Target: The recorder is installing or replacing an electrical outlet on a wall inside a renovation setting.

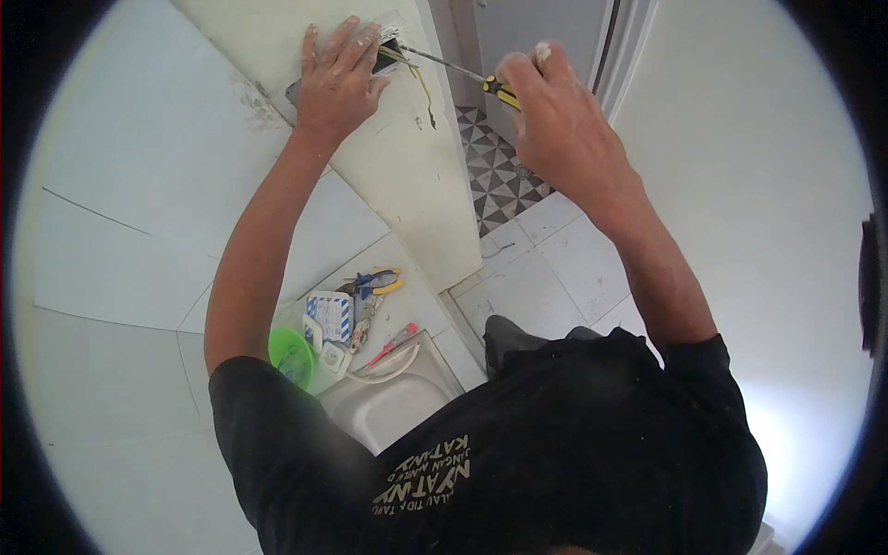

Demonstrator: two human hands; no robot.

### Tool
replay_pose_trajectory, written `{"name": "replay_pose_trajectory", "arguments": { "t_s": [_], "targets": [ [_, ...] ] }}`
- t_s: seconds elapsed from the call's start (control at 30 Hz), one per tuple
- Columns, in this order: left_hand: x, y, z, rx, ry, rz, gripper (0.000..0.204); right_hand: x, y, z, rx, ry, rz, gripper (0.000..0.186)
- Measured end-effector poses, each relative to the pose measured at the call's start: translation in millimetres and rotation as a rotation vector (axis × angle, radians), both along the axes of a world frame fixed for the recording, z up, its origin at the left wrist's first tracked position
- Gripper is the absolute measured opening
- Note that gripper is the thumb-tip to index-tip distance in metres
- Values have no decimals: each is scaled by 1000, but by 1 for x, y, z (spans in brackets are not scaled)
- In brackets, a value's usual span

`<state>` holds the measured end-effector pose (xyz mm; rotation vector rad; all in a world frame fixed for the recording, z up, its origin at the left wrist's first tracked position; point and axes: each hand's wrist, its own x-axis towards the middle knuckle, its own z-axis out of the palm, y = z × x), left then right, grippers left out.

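Observation:
My right hand [573, 129] is closed around the yellow-and-black handle of a screwdriver [500, 91]. Its long metal shaft points left, with the tip at the edge of a dark wall box opening [387, 57]. Just left of that opening, my left hand [340, 81] lies against the pale wall [407, 185], fingers stretched out and spread. Part of a grey edge [293, 93] shows beside its palm; the rest is covered by the hand. Loose yellowish wires [421, 83] come out of the box and hang down the wall, ending in a dark tip.
Below my left arm, pliers [377, 280] with blue and yellow handles, a blue-and-white striped pack [330, 314], a red screwdriver [393, 344] and a green cup [292, 357] stand or lie beside a metal sink [379, 407]. A grey door [546, 46] stands beyond patterned floor tiles [499, 176].

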<state>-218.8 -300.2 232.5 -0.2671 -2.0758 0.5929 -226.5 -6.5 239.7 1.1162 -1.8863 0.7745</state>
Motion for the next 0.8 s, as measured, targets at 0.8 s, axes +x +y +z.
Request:
{"name": "replay_pose_trajectory", "arguments": {
  "t_s": [0.8],
  "targets": [
    [1,5,2,2,-24,26,62,10,-8,14,255,-132,-171,20]
  ]
}}
